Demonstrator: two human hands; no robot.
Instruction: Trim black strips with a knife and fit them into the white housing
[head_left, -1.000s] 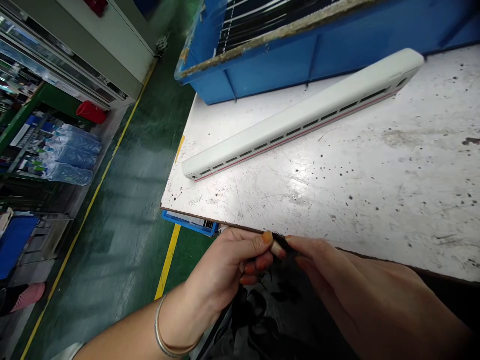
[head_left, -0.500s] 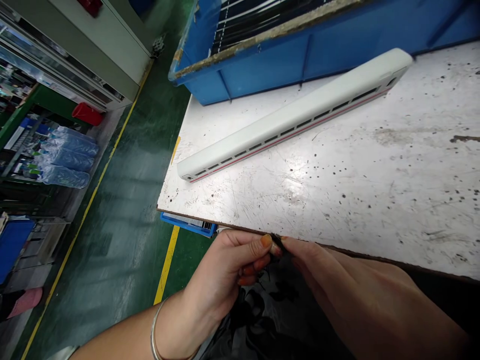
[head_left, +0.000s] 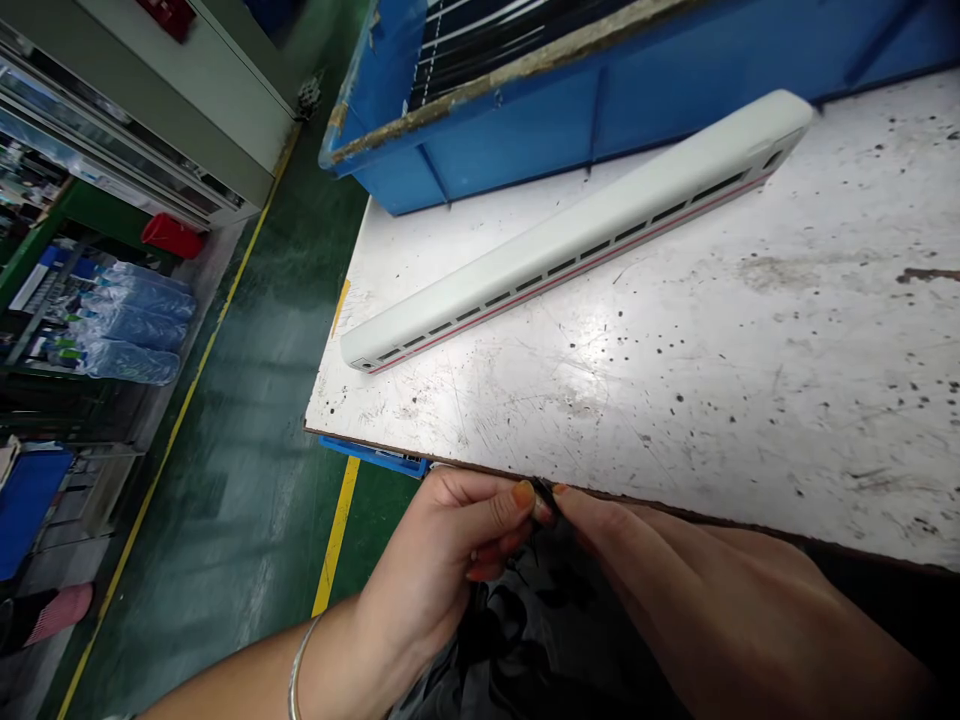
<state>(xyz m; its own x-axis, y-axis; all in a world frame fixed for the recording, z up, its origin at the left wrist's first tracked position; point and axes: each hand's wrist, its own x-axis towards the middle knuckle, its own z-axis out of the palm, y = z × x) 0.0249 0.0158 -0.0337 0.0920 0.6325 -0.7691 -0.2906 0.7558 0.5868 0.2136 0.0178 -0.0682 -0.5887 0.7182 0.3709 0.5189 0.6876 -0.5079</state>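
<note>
My left hand [head_left: 442,540] and my right hand [head_left: 675,580] meet at the front edge of the table, fingertips close together. Both pinch a small bit of black material [head_left: 544,494] between thumb and fingers. It seems to belong to the dark patterned cloth [head_left: 555,620] hanging below, though the fingers partly cover the join. Beyond the hands, a white model train carriage [head_left: 577,235] with dark windows and a red stripe lies at a slant on the table, touched by neither hand.
The scuffed white table [head_left: 720,370] has dark specks. At its back stands a blue crate [head_left: 510,145] with dark striped pieces inside. Under the near left corner a blue tray [head_left: 375,455] juts out. Left lie the green floor [head_left: 247,400], a red bucket [head_left: 172,236] and wrapped bottles [head_left: 142,320].
The view has shifted slightly, so table, carriage and crate sit a little further left. Both hands keep their pinch on the black material, which appears slightly lower in view.
</note>
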